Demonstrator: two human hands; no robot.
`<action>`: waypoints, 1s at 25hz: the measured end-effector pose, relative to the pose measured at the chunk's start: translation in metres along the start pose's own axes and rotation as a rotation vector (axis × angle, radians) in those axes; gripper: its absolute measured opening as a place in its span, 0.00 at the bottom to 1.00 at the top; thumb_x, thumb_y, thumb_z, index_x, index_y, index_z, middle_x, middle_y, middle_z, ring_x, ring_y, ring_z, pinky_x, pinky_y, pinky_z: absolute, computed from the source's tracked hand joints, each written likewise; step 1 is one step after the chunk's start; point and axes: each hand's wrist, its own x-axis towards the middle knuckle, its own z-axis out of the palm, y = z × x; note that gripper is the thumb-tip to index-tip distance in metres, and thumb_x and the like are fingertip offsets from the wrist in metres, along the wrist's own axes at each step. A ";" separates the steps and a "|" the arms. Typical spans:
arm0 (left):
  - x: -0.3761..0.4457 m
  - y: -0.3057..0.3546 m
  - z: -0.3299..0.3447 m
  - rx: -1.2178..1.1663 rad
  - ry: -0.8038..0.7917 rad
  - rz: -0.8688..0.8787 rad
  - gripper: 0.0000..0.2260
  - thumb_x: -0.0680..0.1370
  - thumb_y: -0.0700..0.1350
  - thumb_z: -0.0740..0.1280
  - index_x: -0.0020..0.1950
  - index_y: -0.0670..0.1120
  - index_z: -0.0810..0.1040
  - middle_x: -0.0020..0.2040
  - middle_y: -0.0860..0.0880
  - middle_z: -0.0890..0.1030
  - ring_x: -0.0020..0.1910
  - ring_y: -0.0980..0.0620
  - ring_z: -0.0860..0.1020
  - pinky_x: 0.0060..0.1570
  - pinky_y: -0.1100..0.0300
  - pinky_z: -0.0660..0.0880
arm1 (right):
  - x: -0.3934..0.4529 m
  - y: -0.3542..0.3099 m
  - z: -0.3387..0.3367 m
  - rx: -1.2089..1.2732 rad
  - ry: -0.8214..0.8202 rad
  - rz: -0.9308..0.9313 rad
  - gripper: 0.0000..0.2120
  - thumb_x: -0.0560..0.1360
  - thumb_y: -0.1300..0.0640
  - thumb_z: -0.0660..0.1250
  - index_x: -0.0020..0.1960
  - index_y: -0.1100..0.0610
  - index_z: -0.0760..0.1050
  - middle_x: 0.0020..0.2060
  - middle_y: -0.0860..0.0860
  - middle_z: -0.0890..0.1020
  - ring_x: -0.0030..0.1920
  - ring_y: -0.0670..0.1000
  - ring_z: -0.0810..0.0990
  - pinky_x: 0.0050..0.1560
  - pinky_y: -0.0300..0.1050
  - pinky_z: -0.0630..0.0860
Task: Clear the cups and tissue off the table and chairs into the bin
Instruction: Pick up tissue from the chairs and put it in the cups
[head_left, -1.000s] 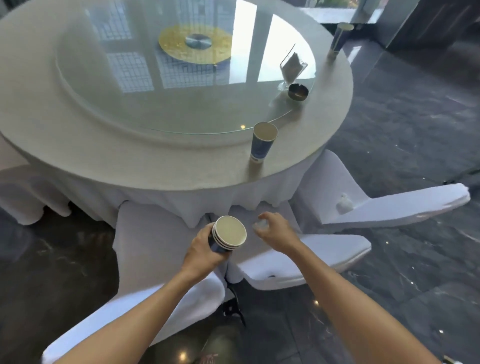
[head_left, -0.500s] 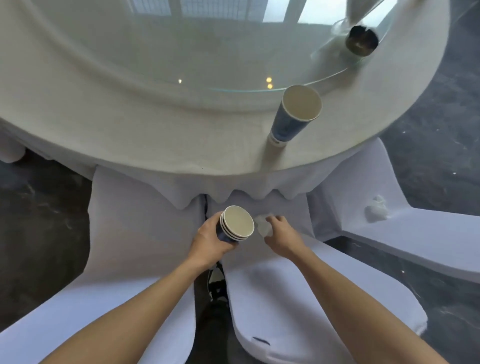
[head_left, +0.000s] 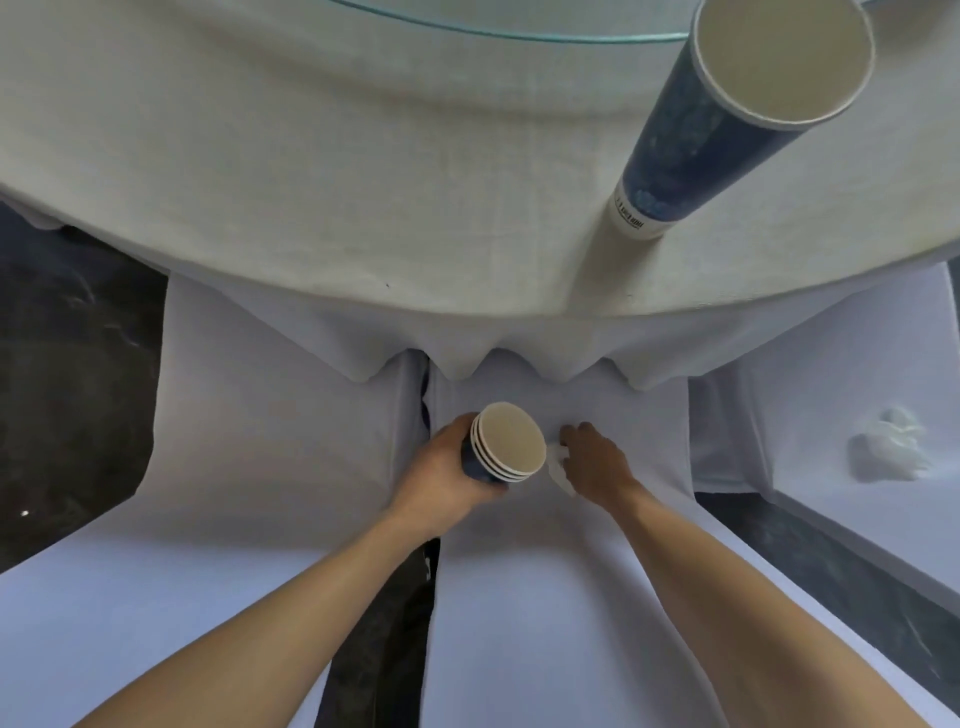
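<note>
Head view: four cups (head_left: 506, 444), two tissues (head_left: 558, 465).

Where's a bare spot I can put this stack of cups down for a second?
Widest free patch: the tablecloth left of the standing blue cup, between the glass edge and the table rim. The near chair seat between your forearms is also bare. Crowded: around the right hand on the tissue, and the right chair's crumpled tissue.

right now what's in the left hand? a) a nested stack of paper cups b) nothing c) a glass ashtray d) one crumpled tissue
a: the left hand is wrapped around a nested stack of paper cups, several rims showing, while the right hand pinches a tissue beside it.
</note>
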 end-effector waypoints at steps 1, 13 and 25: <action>-0.003 0.003 0.002 0.005 0.001 -0.011 0.35 0.67 0.47 0.82 0.72 0.51 0.75 0.65 0.53 0.83 0.64 0.53 0.80 0.61 0.56 0.78 | -0.004 0.002 -0.004 0.044 -0.014 -0.003 0.13 0.80 0.60 0.61 0.64 0.59 0.72 0.61 0.60 0.75 0.56 0.65 0.79 0.51 0.53 0.75; -0.106 0.179 0.063 0.081 0.053 0.044 0.34 0.62 0.50 0.79 0.68 0.57 0.76 0.63 0.55 0.82 0.62 0.52 0.81 0.59 0.52 0.79 | -0.217 0.053 -0.178 0.631 0.396 -0.217 0.09 0.74 0.61 0.70 0.53 0.58 0.77 0.48 0.51 0.74 0.45 0.52 0.73 0.45 0.42 0.66; -0.139 0.281 0.130 0.084 0.094 0.235 0.36 0.65 0.48 0.83 0.70 0.58 0.75 0.63 0.57 0.81 0.60 0.54 0.79 0.59 0.55 0.77 | -0.303 0.127 -0.233 0.372 0.136 -0.387 0.12 0.77 0.66 0.58 0.42 0.59 0.79 0.42 0.53 0.80 0.42 0.52 0.74 0.41 0.47 0.74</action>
